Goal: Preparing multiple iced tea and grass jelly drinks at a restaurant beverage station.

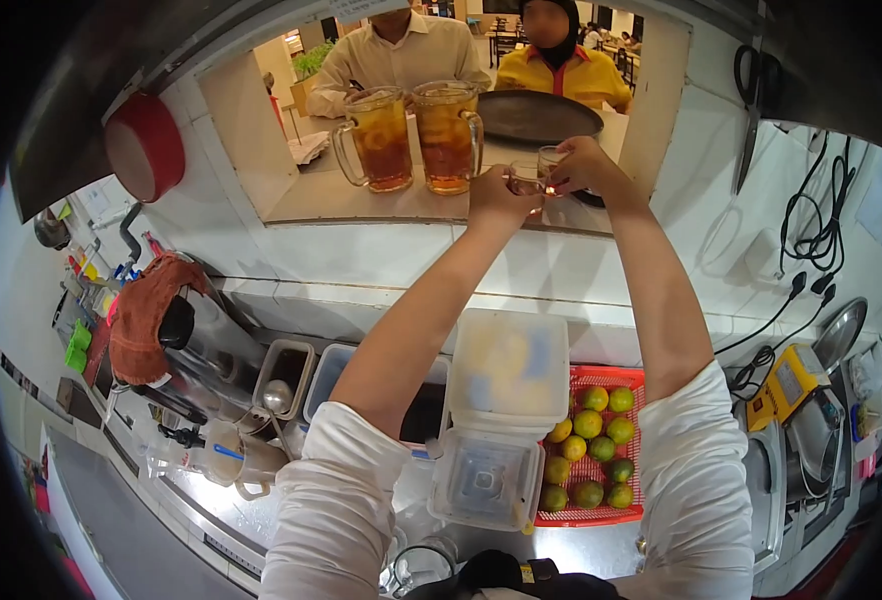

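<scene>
Both my arms reach forward to the tiled ledge of a serving window. My left hand (498, 196) is closed around a small clear glass (525, 178) with reddish drink low in it. Just right of it, my right hand (585, 166) grips another small glass (550, 159) from its far side and top. The two glasses are close together; whether they touch is unclear. To their left stand two glass pitchers, one (382, 142) with its handle to the left and one (447, 139) with its handle to the right, both holding iced amber drink. A dark round tray (538, 118) lies behind.
Two people stand beyond the window. Below it are a red basket (630, 517) of green-yellow citrus fruits, lidded plastic containers (510, 367), a container with a ladle (287, 360) and a metal urn (220, 360) under a brown cloth. Scissors (748, 112) and cables (820, 217) hang at right.
</scene>
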The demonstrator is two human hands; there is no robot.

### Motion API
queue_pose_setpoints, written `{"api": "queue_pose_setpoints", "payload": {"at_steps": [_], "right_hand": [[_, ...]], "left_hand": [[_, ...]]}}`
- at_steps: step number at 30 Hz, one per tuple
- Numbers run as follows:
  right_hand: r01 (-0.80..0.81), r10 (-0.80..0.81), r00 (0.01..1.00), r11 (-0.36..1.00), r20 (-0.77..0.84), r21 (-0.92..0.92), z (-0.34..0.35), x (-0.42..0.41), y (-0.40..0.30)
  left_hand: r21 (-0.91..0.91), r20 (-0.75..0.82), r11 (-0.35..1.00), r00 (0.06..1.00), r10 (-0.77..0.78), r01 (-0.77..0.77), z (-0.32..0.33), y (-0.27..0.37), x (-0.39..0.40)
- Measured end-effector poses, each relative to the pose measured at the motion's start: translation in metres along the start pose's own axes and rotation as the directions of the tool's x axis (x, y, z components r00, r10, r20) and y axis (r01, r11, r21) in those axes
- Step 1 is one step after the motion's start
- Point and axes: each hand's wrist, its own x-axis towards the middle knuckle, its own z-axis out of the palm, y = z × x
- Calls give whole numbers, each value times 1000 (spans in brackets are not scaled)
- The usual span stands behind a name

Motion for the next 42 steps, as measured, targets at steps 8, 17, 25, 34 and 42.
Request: {"api": "queue_pose_setpoints", "payload": {"at_steps": [8, 17, 25, 34, 42], "right_hand": [[646, -646, 751, 673, 139, -360, 24, -140, -56], [-451, 338, 888, 775, -312, -443, -120, -536, 127], [-472, 273, 591, 880, -759, -50, -27, -650, 329], [-397, 186, 422, 918, -887, 4, -14, -645, 341], [-267, 96, 669, 956, -737, -118, -29, -642, 285]], "left_hand": [[549, -129, 827, 964, 231, -124, -43, -110, 65], [-388, 239, 800, 788, 567, -457, 64, 126, -200], [-120, 950, 991, 284, 132, -57, 188, 86, -471], [-141, 763, 988, 643, 69, 62, 274, 4, -556], [-391, 691, 869, 721, 59, 303, 190, 59, -510]]}}
